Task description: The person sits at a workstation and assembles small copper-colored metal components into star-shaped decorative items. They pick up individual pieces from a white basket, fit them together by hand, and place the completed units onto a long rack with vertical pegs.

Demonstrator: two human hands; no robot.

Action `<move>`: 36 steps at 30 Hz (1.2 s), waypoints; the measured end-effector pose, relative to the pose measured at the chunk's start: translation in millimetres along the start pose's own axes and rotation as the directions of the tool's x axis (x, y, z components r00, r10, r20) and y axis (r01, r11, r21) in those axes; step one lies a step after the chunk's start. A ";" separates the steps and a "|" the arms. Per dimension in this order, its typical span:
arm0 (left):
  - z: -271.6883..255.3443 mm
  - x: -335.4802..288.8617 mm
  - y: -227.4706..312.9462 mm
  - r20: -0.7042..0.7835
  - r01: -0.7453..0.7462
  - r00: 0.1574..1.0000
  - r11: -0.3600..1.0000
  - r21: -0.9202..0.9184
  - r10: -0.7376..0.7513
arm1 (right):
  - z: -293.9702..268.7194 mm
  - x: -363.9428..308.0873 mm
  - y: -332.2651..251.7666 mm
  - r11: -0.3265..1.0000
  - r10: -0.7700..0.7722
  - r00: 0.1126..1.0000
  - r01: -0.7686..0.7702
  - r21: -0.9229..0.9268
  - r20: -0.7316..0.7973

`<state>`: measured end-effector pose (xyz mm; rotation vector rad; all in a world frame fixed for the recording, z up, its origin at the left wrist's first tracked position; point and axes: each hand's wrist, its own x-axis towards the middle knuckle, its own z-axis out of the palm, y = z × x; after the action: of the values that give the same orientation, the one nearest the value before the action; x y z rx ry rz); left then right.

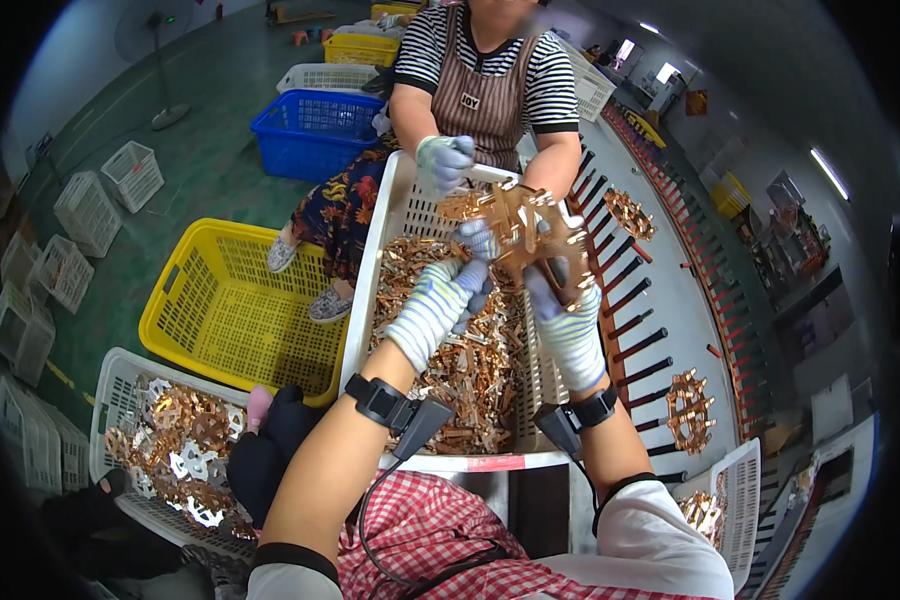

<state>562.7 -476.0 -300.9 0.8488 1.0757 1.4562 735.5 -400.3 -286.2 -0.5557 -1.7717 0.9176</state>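
My right hand (572, 335), in a striped work glove, is closed round the lower edge of a copper-coloured metal ring-shaped part (536, 238) with prongs, raised above a white crate (370, 305). Beside it my left hand (432, 308), gloved too, has its fingers closed near the part's left side; what they hold, if anything, is hidden. Heaped below are many small copper-coloured metal strips (470, 385). Across the crate, a co-worker's gloved hand (445, 162) is closed above the far end, and other gloved fingertips (477, 236) show by the ring-shaped part.
A yellow basket (205, 300) stands at the left, with a white basket (115, 400) of metal parts nearer me. Beyond sits a blue basket (310, 125). To the right, a rack of black-and-red rods (642, 320) carries another prongy copper-coloured part (688, 410). A white basket (740, 505) is at lower right.
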 end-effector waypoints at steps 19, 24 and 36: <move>-15.0 10.6 2.8 -0.289 -0.291 0.896 0.937 0.194 0.338 | -2.2 -1.0 -29.7 0.976 0.116 0.944 -0.051 -0.209 0.309; -7.3 7.8 10.6 -0.292 -0.393 0.852 0.900 0.191 0.434 | 3.9 -5.4 -19.6 0.998 0.064 0.972 -0.063 -0.011 0.226; -7.5 1.0 11.7 -0.247 -0.329 0.906 0.939 0.102 0.344 | -6.4 6.0 -5.5 0.975 0.040 0.991 -0.012 0.221 -0.125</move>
<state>551.6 -476.3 -292.5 0.9359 1.2139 1.8767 739.4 -397.2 -277.2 -0.4844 -1.5272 1.0575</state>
